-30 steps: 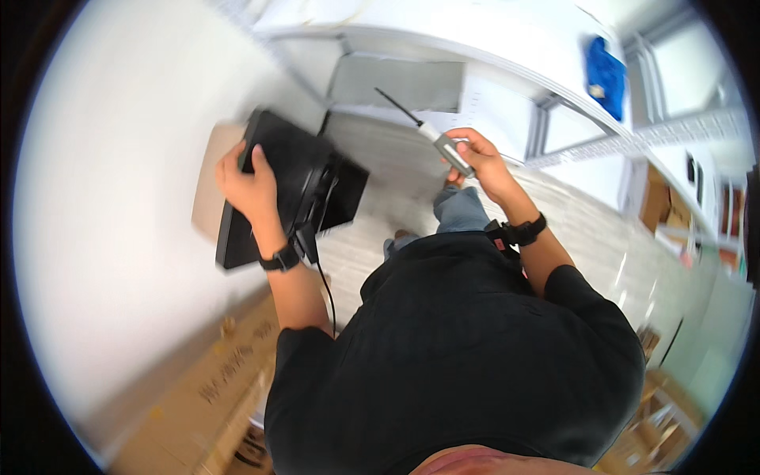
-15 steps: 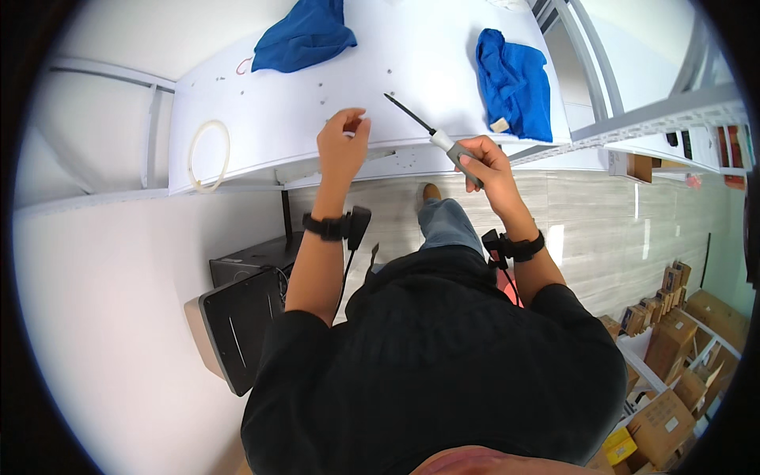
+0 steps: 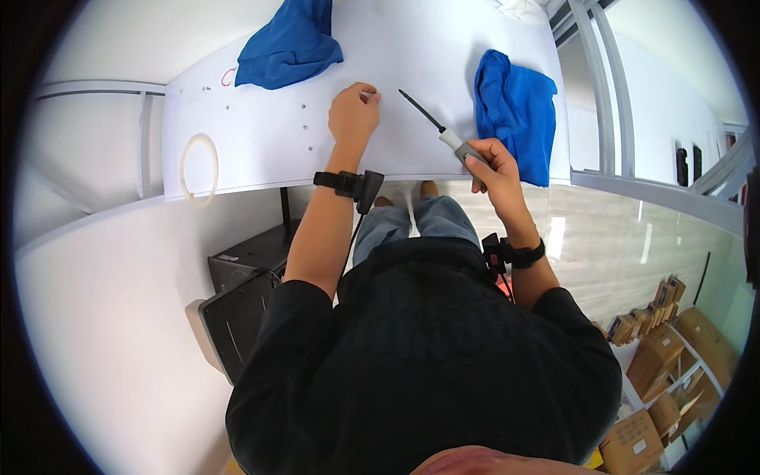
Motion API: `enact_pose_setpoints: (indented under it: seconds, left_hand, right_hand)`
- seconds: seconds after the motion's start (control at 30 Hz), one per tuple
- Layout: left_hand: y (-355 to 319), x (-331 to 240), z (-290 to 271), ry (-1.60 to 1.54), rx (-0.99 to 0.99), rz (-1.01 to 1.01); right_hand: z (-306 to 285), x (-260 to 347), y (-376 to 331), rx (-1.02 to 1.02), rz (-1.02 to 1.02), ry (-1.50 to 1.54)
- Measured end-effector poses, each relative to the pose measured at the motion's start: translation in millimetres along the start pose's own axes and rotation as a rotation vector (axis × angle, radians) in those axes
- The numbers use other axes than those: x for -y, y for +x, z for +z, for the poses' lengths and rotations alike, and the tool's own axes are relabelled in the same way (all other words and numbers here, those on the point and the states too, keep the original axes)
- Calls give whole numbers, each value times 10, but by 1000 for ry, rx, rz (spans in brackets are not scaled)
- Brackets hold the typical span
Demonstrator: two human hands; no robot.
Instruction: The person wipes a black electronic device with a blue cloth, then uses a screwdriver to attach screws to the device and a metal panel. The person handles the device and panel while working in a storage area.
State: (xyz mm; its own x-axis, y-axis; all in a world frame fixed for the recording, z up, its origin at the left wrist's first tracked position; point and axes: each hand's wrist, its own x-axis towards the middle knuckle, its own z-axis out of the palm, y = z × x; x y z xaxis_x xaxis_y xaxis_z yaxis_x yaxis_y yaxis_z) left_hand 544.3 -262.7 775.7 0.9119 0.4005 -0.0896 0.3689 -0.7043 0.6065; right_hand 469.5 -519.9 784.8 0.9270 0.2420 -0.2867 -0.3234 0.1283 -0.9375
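Observation:
My right hand (image 3: 495,168) is wrapped round the grey and white handle of a screwdriver (image 3: 453,140). Its thin dark shaft points up and to the left, above the white tabletop (image 3: 261,162). Over the middle of the table, my left hand (image 3: 354,115) has its thumb and fingertips pinched together; whatever is between them is too small to make out. Left of that hand lie several small metal pieces, perhaps screws (image 3: 305,127). A crumpled blue cloth (image 3: 289,54) is beyond them, and another blue cloth (image 3: 518,111) lies next to my right hand.
A pale ring (image 3: 199,170) lies by the table's left front edge. Grey metal frame posts (image 3: 606,87) stand along the right side. Below left is a black box-like device (image 3: 252,261). Cardboard boxes (image 3: 655,360) fill shelving at the lower right.
My left hand has moved forward, and its fingers have closed into a pinch. I have come nearer to the table edge. The screwdriver stays in my right hand, at much the same slant.

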Motion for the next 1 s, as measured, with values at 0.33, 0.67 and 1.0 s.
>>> enact_pose_setpoints:
  seconds: [0.33, 0.67, 1.0]
  left_hand:
    - [-293, 292, -681, -1415, 164, -336]
    - [-1031, 1274, -1235, -1701, -123, -388]
    - [-2007, 2213, -1693, -1825, -306, -331]
  right_hand:
    - [382, 197, 337, 297, 1, -38]
    - [1246, 75, 426, 660, 100, -174]
    - [2165, -115, -129, 838, 161, -291]
